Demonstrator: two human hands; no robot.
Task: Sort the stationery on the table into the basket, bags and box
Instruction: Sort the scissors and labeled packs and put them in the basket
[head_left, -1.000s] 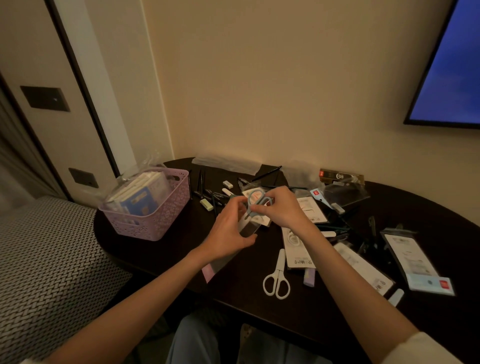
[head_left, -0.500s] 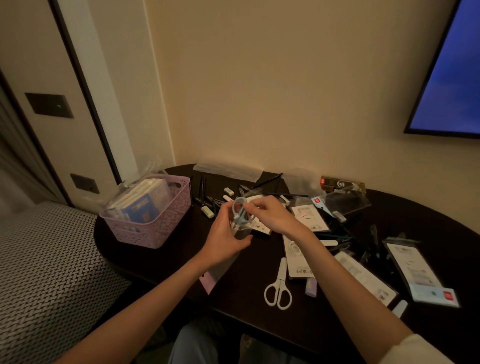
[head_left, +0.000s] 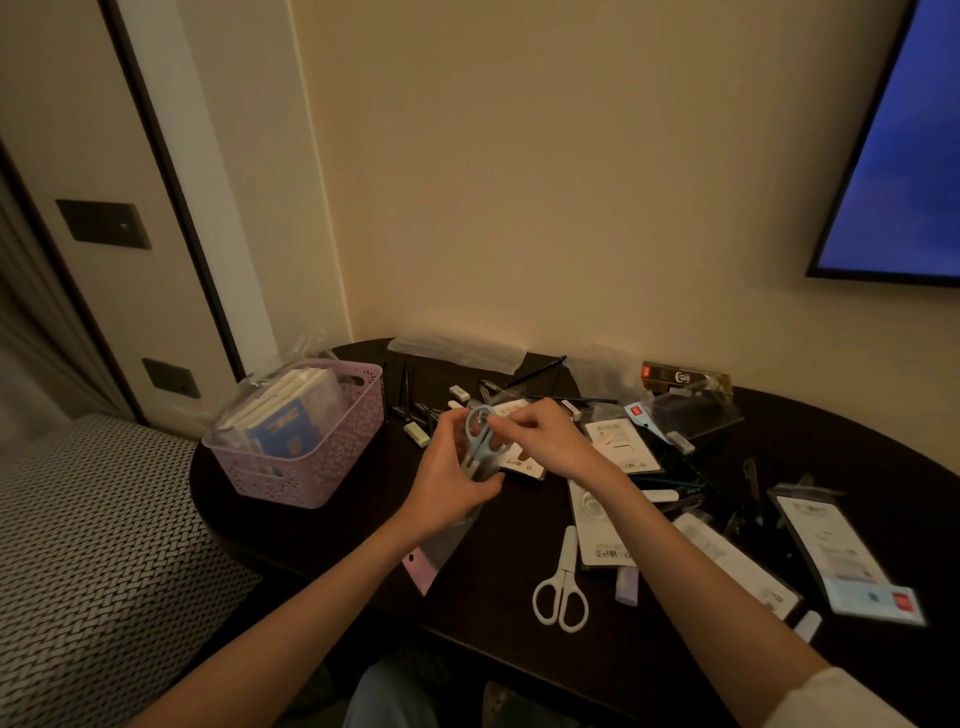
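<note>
Deeper into the clear plastic bag (head_left: 441, 540) sink the blue-grey scissors (head_left: 479, 436); left hand (head_left: 451, 480) grips the bag, right hand (head_left: 543, 436) pinches a looped handle.

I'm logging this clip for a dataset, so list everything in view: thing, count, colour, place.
basket: one, lilac, table's left end, holding bagged packs.
blue-grey scissors: one, held above the table's middle, going into a clear bag with a pink header.
white scissors: one, near front edge, lying flat.
flat packets: several, white and clear, right half.
pens: several, dark, behind the hands; count unclear.
erasers: a few small pale blocks.
box: one, dark with gold, by the wall.
table: one, dark.
screen: one, blue, upper right.
left hand: grips the bag.
right hand: pinches the scissors.
</note>
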